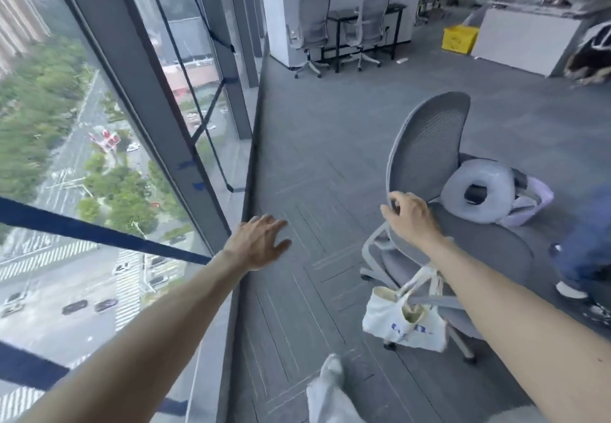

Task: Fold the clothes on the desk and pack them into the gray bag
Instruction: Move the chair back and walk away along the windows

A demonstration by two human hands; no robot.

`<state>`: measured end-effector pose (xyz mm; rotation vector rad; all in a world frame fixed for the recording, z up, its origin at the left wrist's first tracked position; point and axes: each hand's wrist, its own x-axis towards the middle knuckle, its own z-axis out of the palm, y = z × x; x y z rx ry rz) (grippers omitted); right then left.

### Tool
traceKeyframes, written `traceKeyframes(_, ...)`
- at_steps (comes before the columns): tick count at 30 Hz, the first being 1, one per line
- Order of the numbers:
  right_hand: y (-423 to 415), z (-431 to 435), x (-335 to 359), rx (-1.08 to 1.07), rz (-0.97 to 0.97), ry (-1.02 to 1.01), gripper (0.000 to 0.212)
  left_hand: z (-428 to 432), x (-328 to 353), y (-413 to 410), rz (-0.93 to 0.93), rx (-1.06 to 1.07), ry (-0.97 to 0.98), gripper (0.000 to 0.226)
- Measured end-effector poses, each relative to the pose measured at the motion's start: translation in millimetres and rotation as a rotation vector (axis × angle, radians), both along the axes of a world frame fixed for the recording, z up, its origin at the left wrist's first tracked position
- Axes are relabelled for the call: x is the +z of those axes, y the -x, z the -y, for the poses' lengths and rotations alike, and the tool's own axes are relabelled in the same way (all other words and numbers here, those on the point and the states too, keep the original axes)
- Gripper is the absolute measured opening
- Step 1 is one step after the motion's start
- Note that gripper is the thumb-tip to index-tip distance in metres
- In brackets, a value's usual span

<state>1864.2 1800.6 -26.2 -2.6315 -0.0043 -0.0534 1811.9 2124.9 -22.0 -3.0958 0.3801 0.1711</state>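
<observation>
Hard-to-see stuff first. The dark clothes (588, 55) are way off at the far right, heaped against the end of a white desk (525, 39). They're blurry and cut off by the edge, so I can't tell how many pieces there are or whether any are folded. A pale grey-lilac bag (532, 201) sits on the seat of the grey office chair (429, 144), mostly hidden behind a puffy ring cushion (477, 191) that leans on it. Can't say if it's open. At the right edge there's someone's blue trouser leg (585, 240), just a smear. My own leg in white trousers (330, 389) pokes in at the bottom, foot blurred.

Both my arms are stretched out in front, bare to the elbow. My left hand (261, 240) hangs palm down over the carpet next to the window ledge (248, 191), fingers spread wide, holding nothing. My right hand (410, 216) is on the chair, fingers curled round the lower side edge of the mesh backrest, thumb on the near face. A white tote bag (403, 320) dangles by its straps from the chair's armrest, under my right forearm.
</observation>
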Motion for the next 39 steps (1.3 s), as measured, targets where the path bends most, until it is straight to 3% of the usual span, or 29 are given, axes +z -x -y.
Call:
traceKeyframes(5,-139,16,17,-0.223,0.100,-0.062,0.034,-5,8,-152,0.008,-0.075,-0.043,0.058)
traceKeyframes(10,-240,30,37,-0.347,0.062,-0.098,0.054,1,30,-288,0.064,-0.157,0.021,0.058)
traceKeyframes(18,-358,52,33,-0.579,-0.084,-0.162,0.079,46,10,-477,0.021,-0.418,0.017,0.060)
traceKeyframes(22,-411,73,27,-0.731,-0.219,-0.132,0.063,79,3,-575,-0.002,-0.589,0.017,0.060)
traceKeyframes(28,-439,79,23,-0.868,-0.278,-0.370,0.012,135,15,-699,-0.038,-0.847,-0.049,0.058)
traceKeyframes(30,-438,74,28,-0.909,-0.304,-0.414,0.018,163,18,-729,-0.037,-0.914,-0.015,0.058)
traceKeyframes(33,-429,77,25,-0.909,-0.325,-0.464,0.058,214,19,-745,-0.067,-1.041,0.070,0.058)
traceKeyframes(39,-425,74,41,-0.938,-0.361,-0.559,0.055,332,19,-746,-0.073,-1.332,0.117,0.076)
